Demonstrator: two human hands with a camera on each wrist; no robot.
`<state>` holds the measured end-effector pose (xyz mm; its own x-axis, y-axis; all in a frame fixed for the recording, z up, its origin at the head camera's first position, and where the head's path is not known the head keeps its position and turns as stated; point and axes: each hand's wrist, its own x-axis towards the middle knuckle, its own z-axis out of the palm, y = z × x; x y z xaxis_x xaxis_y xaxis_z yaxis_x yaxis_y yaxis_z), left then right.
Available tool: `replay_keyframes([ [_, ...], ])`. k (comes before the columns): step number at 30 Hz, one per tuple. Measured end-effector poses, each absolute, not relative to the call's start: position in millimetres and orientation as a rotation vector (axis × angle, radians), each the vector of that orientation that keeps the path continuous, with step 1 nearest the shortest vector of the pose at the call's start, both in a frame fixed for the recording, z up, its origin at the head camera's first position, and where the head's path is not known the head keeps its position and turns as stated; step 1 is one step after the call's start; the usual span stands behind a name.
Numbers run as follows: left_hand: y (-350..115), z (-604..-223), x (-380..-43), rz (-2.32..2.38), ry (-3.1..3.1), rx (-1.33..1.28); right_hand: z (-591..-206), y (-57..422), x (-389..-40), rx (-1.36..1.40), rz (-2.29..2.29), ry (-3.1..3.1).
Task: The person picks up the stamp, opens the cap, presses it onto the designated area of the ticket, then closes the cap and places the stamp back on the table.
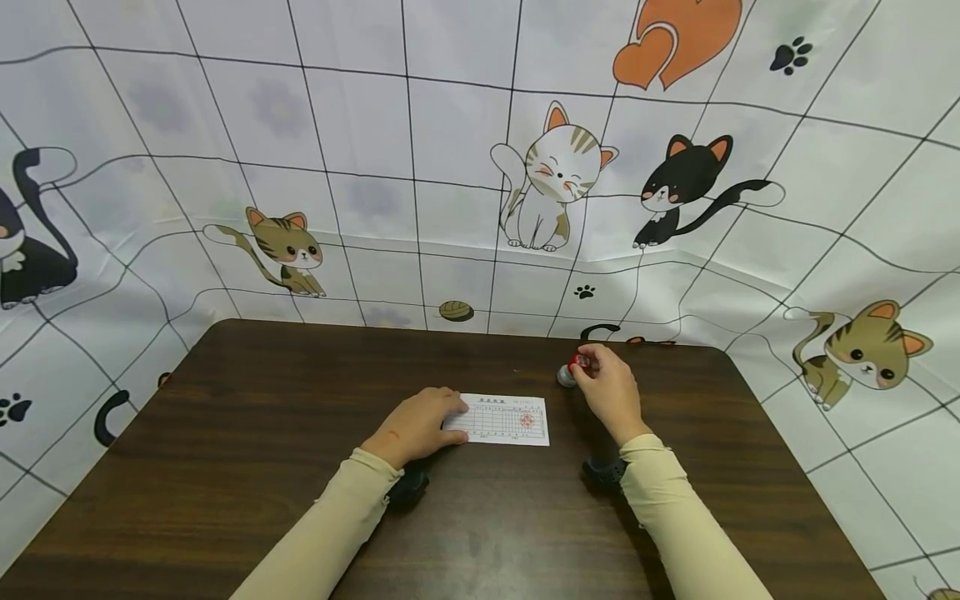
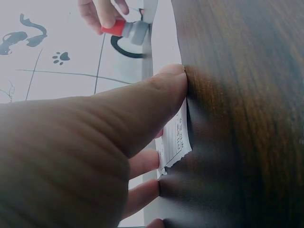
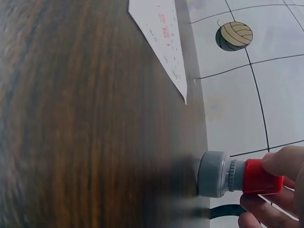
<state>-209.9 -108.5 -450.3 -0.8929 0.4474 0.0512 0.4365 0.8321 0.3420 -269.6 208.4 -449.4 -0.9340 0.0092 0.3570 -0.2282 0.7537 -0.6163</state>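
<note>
A white printed slip of paper [image 1: 510,420] with a table grid and a red stamp mark lies on the dark wooden table. My left hand [image 1: 422,425] presses on the slip's left end; in the left wrist view the thumb [image 2: 161,92] lies along it, with other fingertips on its far side. To the right of the slip, my right hand [image 1: 611,392] pinches a hand stamp [image 1: 567,377] by its red handle [image 3: 259,176]. The stamp's grey round base [image 3: 212,174] faces down at the tabletop. Whether it touches the wood, I cannot tell.
The brown table [image 1: 262,500] ends at a back edge just beyond both hands. Behind it hangs a white sheet [image 1: 360,200] with black grid lines and cartoon cats. Dark wrist camera mounts [image 1: 408,487] sit under the wrists.
</note>
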Motion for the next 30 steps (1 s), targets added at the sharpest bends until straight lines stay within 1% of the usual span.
replay_keyframes([
  [11, -106.0, -451.4, -211.0, 0.544, 2.979, 0.728, -449.2, 202.5, -266.4, 0.145, 1.057, -2.652],
  [17, -106.5, -452.3, -211.7, 0.553, 2.976, 0.737, -451.2, 206.2, -262.9, 0.181, 1.133, -2.633],
  [22, -109.4, -451.3, -212.3, 0.561, 2.982, 0.746, -447.9, 209.1, -254.7, 0.188, 1.230, -2.554],
  [30, -118.5, -448.5, -214.8, 0.584, 2.961, 0.696, -446.0, 211.9, -236.9, 0.249, 1.246, -2.490],
])
